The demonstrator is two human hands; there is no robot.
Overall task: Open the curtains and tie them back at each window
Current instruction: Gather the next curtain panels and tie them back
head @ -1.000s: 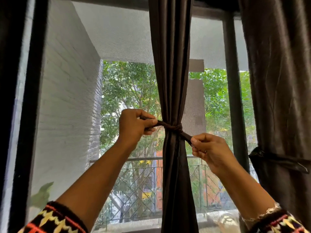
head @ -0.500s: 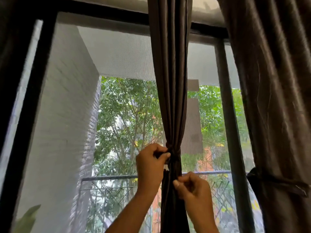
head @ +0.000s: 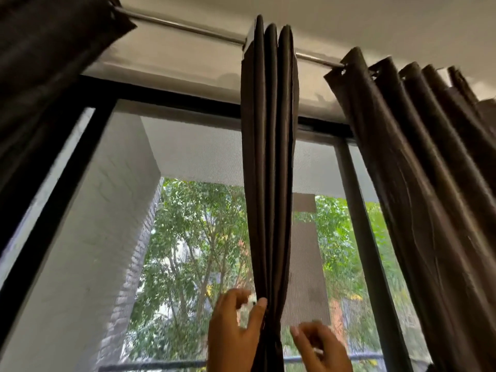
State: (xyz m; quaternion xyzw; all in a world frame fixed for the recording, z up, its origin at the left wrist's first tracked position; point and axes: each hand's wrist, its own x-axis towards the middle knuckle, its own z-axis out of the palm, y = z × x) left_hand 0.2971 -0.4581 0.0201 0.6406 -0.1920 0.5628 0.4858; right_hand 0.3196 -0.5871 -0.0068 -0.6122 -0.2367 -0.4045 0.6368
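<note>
Head view: a gathered dark brown middle curtain (head: 269, 167) hangs in a narrow bundle from the metal rod (head: 185, 26), in front of the black-framed window (head: 171, 99). At the bottom edge the left hand (head: 234, 331) touches the bundle's left side, fingers curled around a small blurred white thing — its grip is unclear. The right hand (head: 320, 347) sits just right of the bundle, fingers loosely spread, holding nothing. 2 more curtains flank it — left curtain (head: 40, 76), right curtain (head: 429, 170).

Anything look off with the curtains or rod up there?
Nothing looks damaged. The middle curtain hangs gathered on the rod. The right curtain leans at a slant, likely just the wide-angle view.
</note>
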